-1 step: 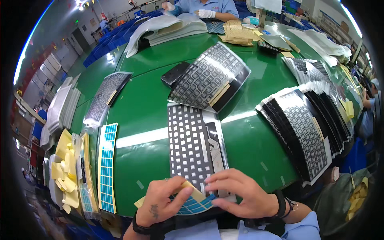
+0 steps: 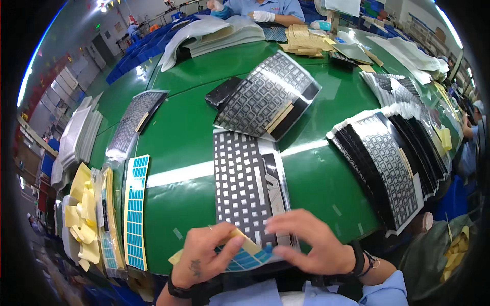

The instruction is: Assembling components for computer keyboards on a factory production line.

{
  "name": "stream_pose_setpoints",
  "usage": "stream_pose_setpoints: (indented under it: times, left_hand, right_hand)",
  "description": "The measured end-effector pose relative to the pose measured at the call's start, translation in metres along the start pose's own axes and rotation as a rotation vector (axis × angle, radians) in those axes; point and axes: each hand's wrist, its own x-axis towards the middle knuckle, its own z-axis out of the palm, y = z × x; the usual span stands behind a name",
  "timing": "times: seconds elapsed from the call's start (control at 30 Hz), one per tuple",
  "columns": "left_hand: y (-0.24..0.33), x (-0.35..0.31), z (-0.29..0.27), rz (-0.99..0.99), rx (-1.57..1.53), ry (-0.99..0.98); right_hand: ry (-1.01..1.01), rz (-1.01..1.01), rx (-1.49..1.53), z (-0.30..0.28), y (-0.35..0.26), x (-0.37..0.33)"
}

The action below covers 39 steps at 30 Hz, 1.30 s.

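My left hand (image 2: 201, 257) pinches a curled sheet of blue stickers (image 2: 245, 261) on yellow backing between thumb and fingers, at the table's near edge. My right hand (image 2: 321, 250) is at the sheet's right end, its thumb and fingers spread apart. Its thumb tip is close to the blue corner; whether it touches is unclear. Beneath and beyond both hands lies a dark keyboard-shaped sheet (image 2: 236, 188) with rows of pale key squares. A glossy, film-covered keyboard sheet (image 2: 260, 97) overlaps its far end, tilted on a black block (image 2: 223, 93).
Another blue sticker sheet (image 2: 136, 214) lies left, beside crumpled yellow backing paper (image 2: 84, 219). A keyboard sheet (image 2: 135, 120) rests at the far left. Fanned stacks of keyboard sheets (image 2: 390, 168) fill the right side of the green table (image 2: 178, 122). Across it, a person wears white gloves (image 2: 264, 17).
My right hand's fingers have lifted and spread slightly, with the thumb moving a little nearer the sheet's blue corner. My left hand keeps its hold on the sticker sheet.
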Motion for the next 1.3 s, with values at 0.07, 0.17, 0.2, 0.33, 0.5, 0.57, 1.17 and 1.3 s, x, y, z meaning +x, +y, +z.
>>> stream_pose_setpoints:
  times: [0.07,0.17,0.2,0.33,0.5,0.57,1.17,1.3]
  left_hand:
    - [-0.011,-0.003,-0.008,-0.003,0.028,0.082]
    - [-0.029,0.001,-0.044,-0.110,0.113,0.235]
    - [-0.042,0.004,-0.061,-0.177,0.132,0.219]
    - [-0.101,0.025,-0.110,-0.274,0.291,0.123]
    - [-0.070,0.064,-0.176,-0.147,0.376,0.189]
    - [-0.041,0.096,-0.185,-0.026,0.513,0.150]
    - [-0.040,0.280,0.014,-0.098,0.910,-0.233]
    - [-0.048,0.289,0.013,-0.067,0.909,-0.196]
  right_hand:
    - [0.177,0.131,0.028,0.000,0.017,-0.002]
    - [0.357,0.395,0.386,-0.015,0.064,0.025]
    - [0.420,0.449,0.498,-0.022,0.075,0.042]
    - [0.489,0.390,0.709,-0.045,0.118,0.100]
    - [0.368,0.358,1.060,-0.045,0.138,0.122]
    - [0.337,0.413,0.803,-0.035,0.133,0.113]
    - [0.036,-0.055,-0.232,-0.005,0.122,0.065]
    - [0.041,-0.030,-0.217,-0.004,0.116,0.067]
